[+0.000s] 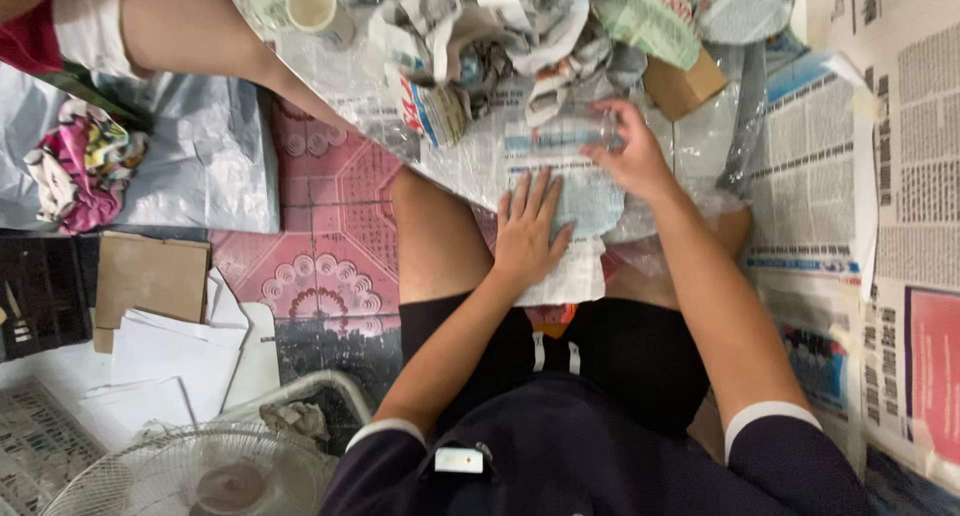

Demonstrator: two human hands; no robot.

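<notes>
Bottom left of frame: white fan grille (190, 471), then a stack of white sheets (175, 361) and brown cardboard (150, 276) on the patterned floor mat (330, 266).

Centre: person seated, knees apart, 1 newspaper sheet (560, 266) spread between them. Left hand (528, 231) lies flat on that sheet, fingers splayed, palm down, pressing, grasping nothing. Right hand (630, 156), just above and right of it, is closed around a clear glass object (565, 134) lying sideways on the paper; its exact shape is blurred.

Judgement on the wrapping in hand: keep the flat hand pinning the sheet so it does not slide, roll the glass toward the pinned edge with the paper snug, and support the glass along its side, not by the rim.

Upper centre: heap of crumpled newspaper (500, 36) and a small cardboard box (680, 86). Top centre-left: a white cup (315, 6). Upper left: another person's leg (200, 36). Right edge: flat newspaper pages (880, 176).
</notes>
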